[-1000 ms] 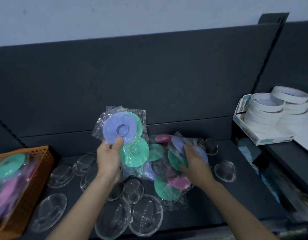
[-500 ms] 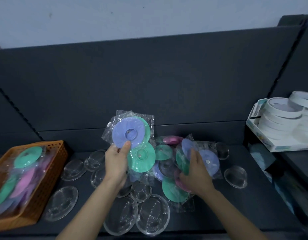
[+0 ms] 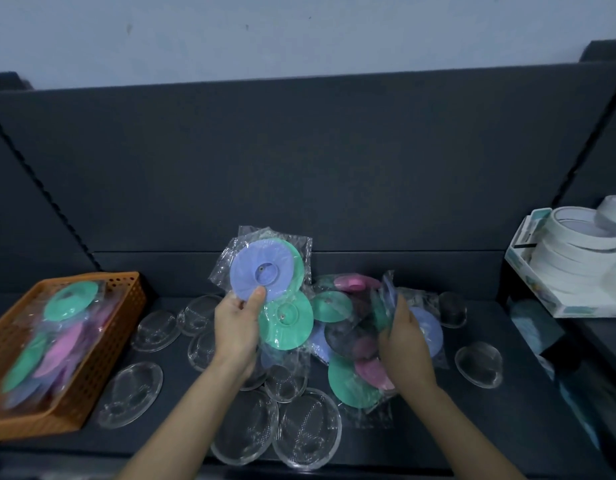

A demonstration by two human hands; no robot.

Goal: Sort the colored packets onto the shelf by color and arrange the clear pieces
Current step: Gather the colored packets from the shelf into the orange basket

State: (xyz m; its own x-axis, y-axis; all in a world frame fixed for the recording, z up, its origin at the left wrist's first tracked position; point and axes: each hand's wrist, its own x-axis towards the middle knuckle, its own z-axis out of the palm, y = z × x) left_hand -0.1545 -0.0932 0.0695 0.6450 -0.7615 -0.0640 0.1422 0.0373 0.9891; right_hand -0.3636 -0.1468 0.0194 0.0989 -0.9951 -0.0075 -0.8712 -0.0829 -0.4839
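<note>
Since the earlier frame, my right hand (image 3: 408,344) has lifted a little from the heap, raising the edge of a clear-wrapped packet with a lavender disc (image 3: 429,329); my left hand (image 3: 237,327) keeps the same hold. Left grip: thumb pressed on the front and fingers curled behind, clamping a fan of clear-wrapped packets (image 3: 265,271). A lavender round disc is foremost, one green disc shows behind it and a second green disc (image 3: 287,320) hangs below; the fan stands nearly upright above the shelf. Right grip: fingers curled round the crumpled wrapper of the lavender packet, which is tilted up on the right side of the heap. Between the two hands lies the heap of loose packets (image 3: 348,337), green, pink and lavender discs overlapping, on the dark grey shelf (image 3: 438,431). Clear oval plastic pieces (image 3: 306,427) lie flat around the heap: two large ones at the near edge between my forearms, several to the left, two apart on the right. At far left, an orange perforated plastic basket (image 3: 105,362) holds more packets of mixed colours, blurred. At far right, white tape rolls (image 3: 576,251) are stacked in a pale cardboard box (image 3: 576,308).
</note>
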